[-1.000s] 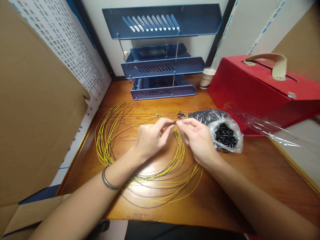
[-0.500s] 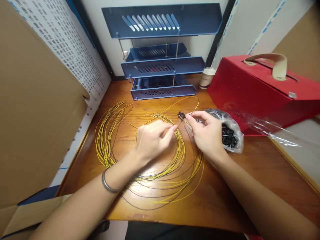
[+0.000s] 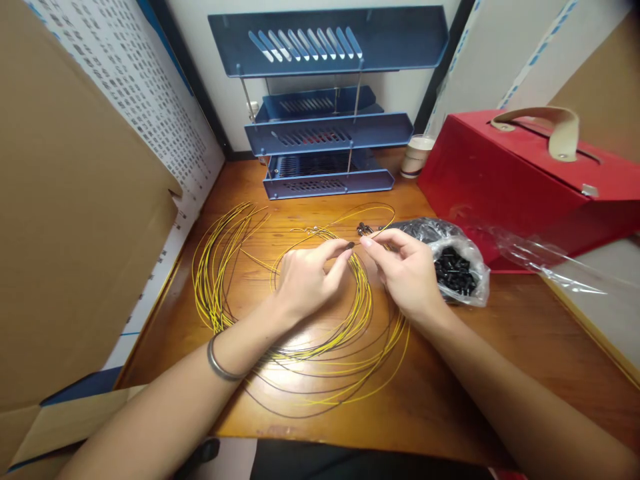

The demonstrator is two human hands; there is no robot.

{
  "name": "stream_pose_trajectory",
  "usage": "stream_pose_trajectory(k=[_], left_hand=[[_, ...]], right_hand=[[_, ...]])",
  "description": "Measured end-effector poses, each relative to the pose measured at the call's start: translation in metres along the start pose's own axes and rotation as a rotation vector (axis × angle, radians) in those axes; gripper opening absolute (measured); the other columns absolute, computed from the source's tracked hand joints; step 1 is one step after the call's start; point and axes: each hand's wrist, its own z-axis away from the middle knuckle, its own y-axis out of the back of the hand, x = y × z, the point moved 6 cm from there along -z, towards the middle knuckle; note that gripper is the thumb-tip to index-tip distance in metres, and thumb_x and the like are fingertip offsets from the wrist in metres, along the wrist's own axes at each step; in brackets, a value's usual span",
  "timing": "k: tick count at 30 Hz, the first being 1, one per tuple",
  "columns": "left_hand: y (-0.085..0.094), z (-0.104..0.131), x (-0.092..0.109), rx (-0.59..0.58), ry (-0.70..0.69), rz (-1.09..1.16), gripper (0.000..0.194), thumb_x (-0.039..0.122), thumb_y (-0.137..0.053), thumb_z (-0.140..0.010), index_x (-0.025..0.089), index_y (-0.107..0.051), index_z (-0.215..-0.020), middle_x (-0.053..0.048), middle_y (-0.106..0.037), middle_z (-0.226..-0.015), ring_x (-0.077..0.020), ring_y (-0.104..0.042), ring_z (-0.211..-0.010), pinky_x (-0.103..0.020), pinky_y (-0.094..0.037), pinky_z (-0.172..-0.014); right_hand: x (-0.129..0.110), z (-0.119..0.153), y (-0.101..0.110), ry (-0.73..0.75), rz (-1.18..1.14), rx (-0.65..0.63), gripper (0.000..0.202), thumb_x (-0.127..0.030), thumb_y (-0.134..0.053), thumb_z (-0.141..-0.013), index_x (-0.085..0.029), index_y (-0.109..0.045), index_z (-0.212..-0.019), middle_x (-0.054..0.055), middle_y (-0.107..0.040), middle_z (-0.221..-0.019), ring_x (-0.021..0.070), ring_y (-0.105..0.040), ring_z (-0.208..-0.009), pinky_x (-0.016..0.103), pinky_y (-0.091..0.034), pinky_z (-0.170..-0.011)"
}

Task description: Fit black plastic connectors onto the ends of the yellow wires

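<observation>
Between the thumb and forefinger of my left hand [image 3: 313, 277] is a small black piece [image 3: 350, 246]. My right hand [image 3: 405, 267] pinches the end of a thin wire just to the right of that piece. Behind my right fingertips lies a small cluster of black pieces [image 3: 364, 229]. Coils of yellow and dark wire [image 3: 363, 300] spread under and around both hands, and another bundle of wires [image 3: 207, 293] curves at the left. An open clear bag holds many small black parts [image 3: 455, 272], right beside my right hand.
A blue tiered tray rack [image 3: 330, 183] stands at the back, with a paper cup [image 3: 416, 157] to its right. The red box [image 3: 505, 173] with a beige handle fills the right rear. Cardboard [image 3: 75, 220] rises at the left. Clear plastic film stretches across the red box's front.
A black piece now shows at my left fingertips, apart from the cluster. My right hand has shifted slightly left and down, and the looped wire behind has moved.
</observation>
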Motion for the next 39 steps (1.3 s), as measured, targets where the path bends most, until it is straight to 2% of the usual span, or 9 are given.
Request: stream_pose_trajectory(k=[3, 7, 10, 13, 17, 22, 28, 35, 39], left_hand=[[0.001, 0.001, 0.001, 0.022, -0.017, 0.011, 0.021, 0.029, -0.063, -0.095, 0.018, -0.075, -0.107, -0.002, -0.081, -0.09, -0.0088, -0.063, -0.048, -0.022, -0.044, -0.052], [0.0, 0.0, 0.003, -0.01, -0.02, 0.026, 0.02, 0.027, -0.062, -0.095, 0.017, -0.075, -0.107, -0.001, -0.081, -0.09, -0.0087, -0.063, -0.048, -0.022, -0.043, -0.052], [-0.001, -0.001, 0.0, -0.047, 0.032, 0.039, 0.02, 0.027, -0.062, -0.094, 0.019, -0.076, -0.106, 0.0, -0.081, -0.09, -0.0091, -0.063, -0.049, -0.023, -0.043, -0.052], [-0.002, -0.001, -0.002, -0.06, 0.088, 0.063, 0.019, 0.029, -0.062, -0.093, 0.02, -0.076, -0.104, 0.0, -0.081, -0.089, -0.0098, -0.065, -0.051, -0.023, -0.044, -0.053], [-0.002, 0.0, -0.001, -0.049, 0.087, 0.068, 0.019, 0.028, -0.062, -0.093, 0.02, -0.076, -0.104, -0.001, -0.081, -0.087, -0.0104, -0.065, -0.052, -0.023, -0.045, -0.054], [-0.001, -0.002, -0.001, -0.046, 0.061, 0.052, 0.019, 0.027, -0.062, -0.093, 0.02, -0.076, -0.102, -0.001, -0.081, -0.087, -0.0101, -0.064, -0.05, -0.024, -0.043, -0.053], [-0.002, -0.001, -0.004, -0.025, 0.054, 0.063, 0.02, 0.03, -0.063, -0.093, 0.019, -0.076, -0.104, -0.001, -0.081, -0.09, -0.0108, -0.065, -0.052, -0.024, -0.044, -0.052], [-0.002, -0.002, -0.003, -0.039, 0.032, 0.069, 0.019, 0.027, -0.062, -0.093, 0.019, -0.076, -0.103, -0.001, -0.081, -0.089, -0.0102, -0.065, -0.052, -0.023, -0.043, -0.052], [-0.002, -0.002, -0.005, -0.036, 0.043, 0.059, 0.02, 0.029, -0.062, -0.093, 0.019, -0.076, -0.103, -0.002, -0.081, -0.088, -0.011, -0.066, -0.053, -0.023, -0.043, -0.052]], right_hand=[[0.001, 0.002, -0.002, -0.006, -0.024, -0.001, 0.031, -0.044, -0.081, -0.073, -0.017, -0.065, -0.072, -0.004, -0.056, -0.062, 0.0048, -0.036, -0.04, 0.021, -0.022, -0.036], [0.008, 0.006, -0.008, -0.04, -0.033, -0.028, 0.031, -0.044, -0.081, -0.074, -0.017, -0.065, -0.074, -0.002, -0.059, -0.065, 0.0053, -0.037, -0.042, 0.021, -0.023, -0.038], [0.01, 0.007, -0.009, -0.052, -0.011, -0.041, 0.029, -0.042, -0.081, -0.073, -0.016, -0.067, -0.076, 0.0, -0.063, -0.07, 0.0052, -0.039, -0.044, 0.021, -0.025, -0.039], [0.007, 0.005, -0.005, -0.005, 0.019, -0.011, 0.024, -0.038, -0.078, -0.076, -0.017, -0.069, -0.078, 0.002, -0.067, -0.075, 0.0063, -0.043, -0.046, 0.021, -0.028, -0.04], [0.008, 0.005, -0.005, 0.013, 0.03, 0.002, 0.022, -0.038, -0.077, -0.078, -0.017, -0.069, -0.076, 0.002, -0.068, -0.072, 0.0088, -0.049, -0.049, 0.022, -0.035, -0.044], [0.01, 0.006, -0.009, 0.02, 0.012, -0.028, 0.016, -0.032, -0.077, -0.078, -0.018, -0.071, -0.078, 0.003, -0.071, -0.078, 0.0143, -0.063, -0.066, 0.025, -0.05, -0.059], [0.006, 0.003, -0.003, 0.052, 0.03, 0.033, 0.017, -0.034, -0.077, -0.077, -0.018, -0.071, -0.076, 0.003, -0.07, -0.077, 0.0133, -0.06, -0.062, 0.024, -0.046, -0.052], [0.01, 0.004, -0.007, -0.004, 0.019, -0.027, 0.018, -0.035, -0.077, -0.077, -0.017, -0.072, -0.079, 0.003, -0.072, -0.077, 0.0116, -0.057, -0.057, 0.024, -0.042, -0.049], [0.006, 0.003, -0.002, 0.049, 0.041, 0.039, 0.015, -0.032, -0.076, -0.077, -0.018, -0.072, -0.078, 0.003, -0.071, -0.077, 0.0124, -0.058, -0.062, 0.023, -0.043, -0.051]])
